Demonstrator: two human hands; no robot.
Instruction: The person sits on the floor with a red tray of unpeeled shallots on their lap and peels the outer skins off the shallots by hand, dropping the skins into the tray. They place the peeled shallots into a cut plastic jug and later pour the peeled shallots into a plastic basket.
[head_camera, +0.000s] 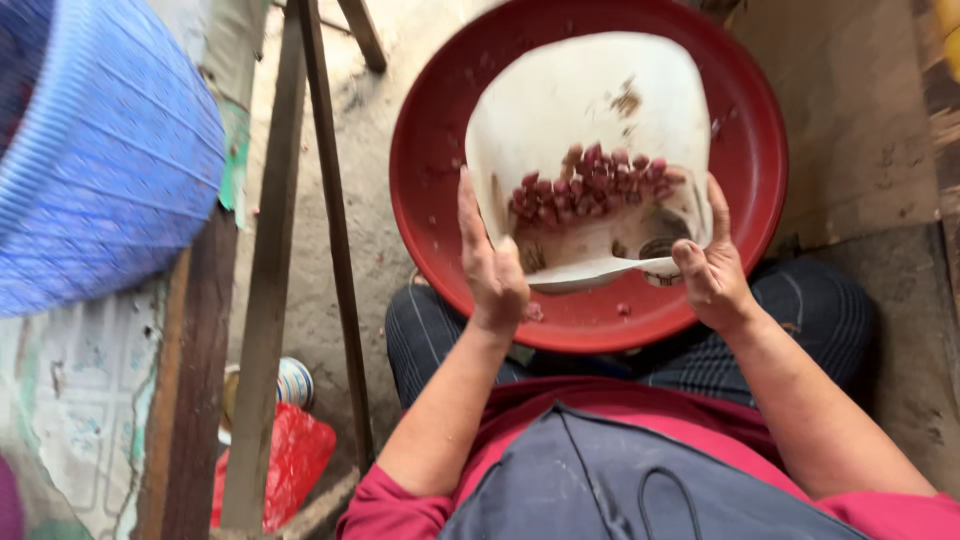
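A white plastic scoop-shaped container (590, 100) is held over a big round red basin (430, 150) that rests on my lap. My left hand (490, 265) grips the container's left edge. My right hand (712, 268) grips its right edge. A pile of small reddish-brown pieces (595, 185), perhaps peanuts or small shallots, lies gathered in the container near its lower part. A few loose pieces lie on the basin floor by my left wrist.
A blue ribbed plastic basket (100, 150) fills the upper left. Wooden slats (270, 260) and a thin dark leg stand left of the basin. A red plastic bag (290, 460) and a striped bowl lie on the concrete floor (860, 120).
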